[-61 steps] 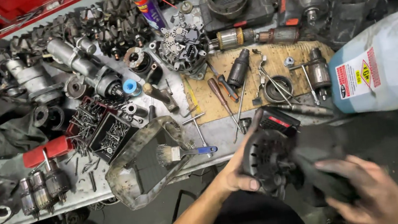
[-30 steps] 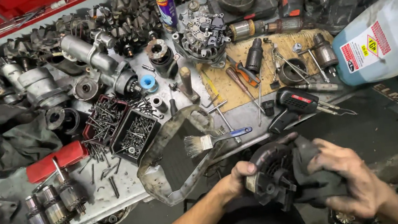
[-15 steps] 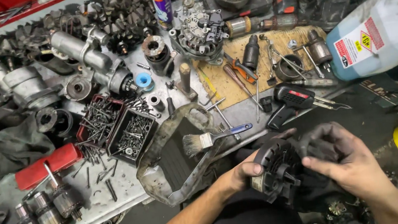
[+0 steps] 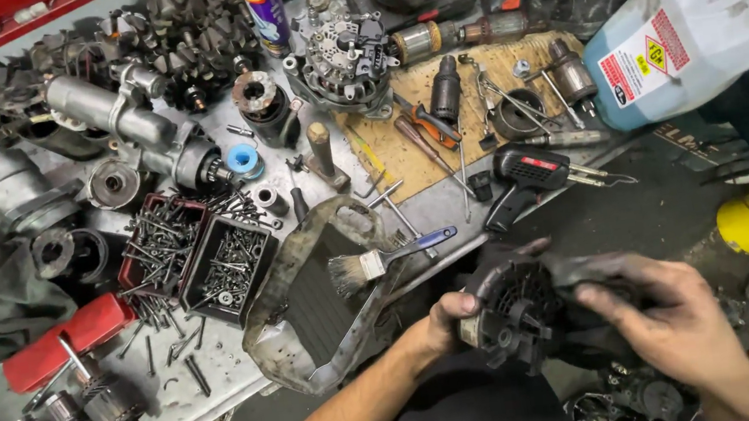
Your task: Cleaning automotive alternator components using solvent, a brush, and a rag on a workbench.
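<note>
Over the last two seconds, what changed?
The right hand shifted from under the black alternator housing to grip its right side; the left hand kept its hold and the part turned a little. The paintbrush and screw trays on the bench stayed put.

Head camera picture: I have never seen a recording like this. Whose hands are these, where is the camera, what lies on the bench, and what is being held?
The camera sits on a person's head and looks down, so both hands are the wearer's own; there is no robot. The left hand and the right hand, both grimy, together hold a round black slotted housing, which looks like part of an alternator, in front of the bench.

On the workbench lie a paintbrush with a blue handle resting on a dirty tray, two bins of screws, a finished-looking alternator, a spray can, screwdrivers on a board, a black soldering gun, and a red block. A large blue-filled jug stands to the right.
</note>
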